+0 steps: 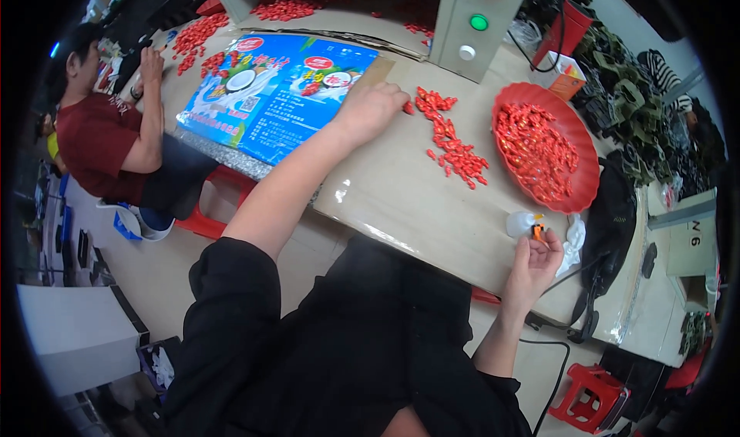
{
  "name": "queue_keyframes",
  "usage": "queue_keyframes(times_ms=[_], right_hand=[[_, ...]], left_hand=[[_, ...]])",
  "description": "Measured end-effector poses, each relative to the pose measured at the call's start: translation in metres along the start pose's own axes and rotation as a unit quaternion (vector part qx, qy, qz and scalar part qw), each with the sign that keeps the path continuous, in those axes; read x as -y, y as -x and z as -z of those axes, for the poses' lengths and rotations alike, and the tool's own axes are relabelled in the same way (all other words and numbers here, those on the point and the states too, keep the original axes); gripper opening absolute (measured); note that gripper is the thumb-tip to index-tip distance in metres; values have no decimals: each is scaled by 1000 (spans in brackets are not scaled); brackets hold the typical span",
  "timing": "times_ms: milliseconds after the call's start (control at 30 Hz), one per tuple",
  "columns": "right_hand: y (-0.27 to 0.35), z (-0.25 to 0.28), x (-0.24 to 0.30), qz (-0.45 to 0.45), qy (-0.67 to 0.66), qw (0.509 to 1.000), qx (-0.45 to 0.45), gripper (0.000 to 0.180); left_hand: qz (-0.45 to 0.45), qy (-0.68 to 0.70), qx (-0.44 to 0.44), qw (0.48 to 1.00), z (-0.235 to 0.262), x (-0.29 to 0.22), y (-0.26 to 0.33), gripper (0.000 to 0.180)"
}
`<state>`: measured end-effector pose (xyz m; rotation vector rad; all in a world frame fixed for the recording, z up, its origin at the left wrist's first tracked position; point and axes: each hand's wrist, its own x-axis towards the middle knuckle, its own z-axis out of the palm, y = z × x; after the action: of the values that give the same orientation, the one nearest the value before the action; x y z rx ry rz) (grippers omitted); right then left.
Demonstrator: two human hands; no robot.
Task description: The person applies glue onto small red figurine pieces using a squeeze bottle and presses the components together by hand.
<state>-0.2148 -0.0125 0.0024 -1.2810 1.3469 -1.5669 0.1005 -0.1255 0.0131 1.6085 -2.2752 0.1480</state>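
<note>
My left hand (373,112) reaches across the table, its fingers curled together with a small red piece (408,108) at their tips. Just right of it, a loose trail of small glossy red pieces (455,150) lies on the tabletop. At the right, my right hand (533,266) pinches a small orange-and-black piece (538,233) between thumb and fingers; its exact kind is unclear. A small white squeeze bottle (519,223) is right beside those fingers. Beyond it, a red scalloped bowl (589,184) holds many shiny red pieces (538,150).
A blue printed cardboard sheet (270,129) lies under my left forearm. Behind the table rises a grey machine post (462,52) with buttons. White tissue (572,246) and a black bag (613,229) edge the right side. A co-worker (104,125) sits at the left.
</note>
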Motion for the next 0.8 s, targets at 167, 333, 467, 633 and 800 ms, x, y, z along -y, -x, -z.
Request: queue_keyframes(times_ms=[167,333,467,633,800], right_hand=[[-9,-13,8,38,129,990,52,45],[-15,-10,-7,2,99,991,86,38],[-14,-14,-3,11,65,995,72,30],[-11,-17,15,-27,-77,990,117,36],[1,-31,26,-137,-369,893,220,36]], left_hand=[[130,254,-31,958,22,-27,20,16],[177,658,24,732,13,-70,47,12],[210,750,70,623,16,-101,60,15],[198,839,85,499,12,-127,69,29],[190,841,101,497,1,-152,74,28]])
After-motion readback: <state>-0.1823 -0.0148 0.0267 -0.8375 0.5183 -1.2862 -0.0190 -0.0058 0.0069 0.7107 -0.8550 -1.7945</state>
